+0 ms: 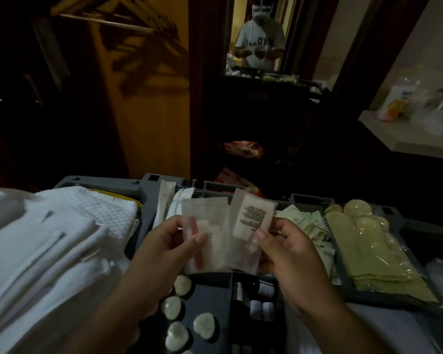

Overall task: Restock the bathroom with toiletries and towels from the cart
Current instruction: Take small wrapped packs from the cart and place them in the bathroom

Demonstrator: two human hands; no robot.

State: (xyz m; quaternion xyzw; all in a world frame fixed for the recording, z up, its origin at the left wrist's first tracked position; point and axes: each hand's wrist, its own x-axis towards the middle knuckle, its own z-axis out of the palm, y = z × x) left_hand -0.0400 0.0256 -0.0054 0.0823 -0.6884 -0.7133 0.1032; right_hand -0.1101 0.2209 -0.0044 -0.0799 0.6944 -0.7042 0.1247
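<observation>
Lower left of frame: folded white towels (49, 238) lie stacked on the grey cart (149, 185), not yet taken up. Centre: the left hand (161, 241) is closed in a pinch, thumb on the front, on the lower left part of a clear packet (205, 226) holding a pinkish strip. Just right of it, and overlapping it, a printed packet (253, 218) is pinched at its lower right corner by the right hand (292, 254), thumb on top and fingers behind. Both packets are held upright above the cart's compartments. Below them, pale round discs (182, 284) sit in a tray, with small bottles (261, 305) in the next compartment. Lower right: yellow packs (363, 238) in film fill the end bin. Upper right: a counter (407, 144) carries wrapped goods, too blurred to name. Assessment: the packets appear very light, thin and limp, with smooth film likely to slide one on another. A flat pinch across an edge or corner should suffice, and squaring them into one stack would free a hand. The towels look soft and bulky, and are best lifted from beneath the fold with both hands.
</observation>
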